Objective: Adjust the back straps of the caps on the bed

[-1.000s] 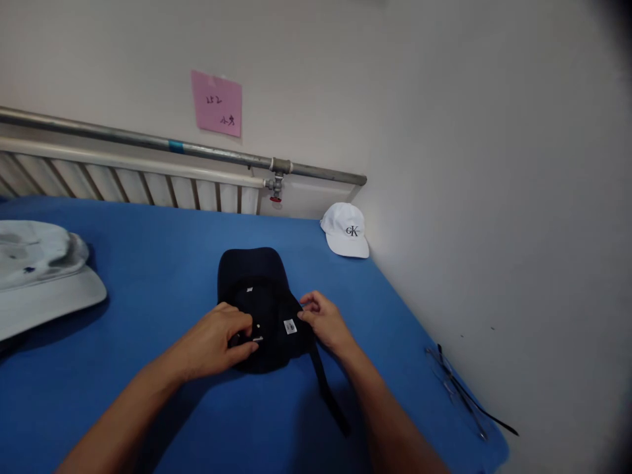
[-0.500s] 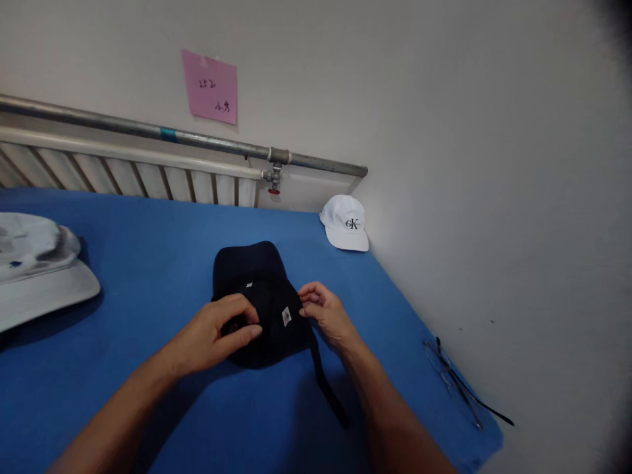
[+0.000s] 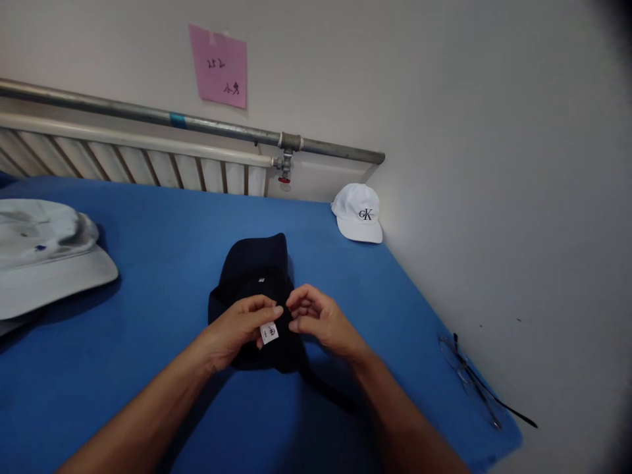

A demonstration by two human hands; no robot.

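Note:
A dark navy cap (image 3: 254,270) lies upside down on the blue table (image 3: 148,230), brim pointing away from me. My left hand (image 3: 241,326) pinches the cap's rear edge beside a small white label (image 3: 269,333). My right hand (image 3: 316,319) is closed on the same rear part from the right, fingertips almost meeting the left hand's. A dark strap (image 3: 326,388) trails from the cap toward me under my right forearm.
A white cap with a black logo (image 3: 359,214) sits at the far right corner by the wall. A pale grey hat (image 3: 44,257) lies at the left. Glasses (image 3: 474,385) rest at the right table edge. Radiator and pipe (image 3: 197,122) run along the back.
Both hands have come together at the cap's rear edge. The cap has been gathered and lifted slightly there, and the white label has shifted left, between my fingers.

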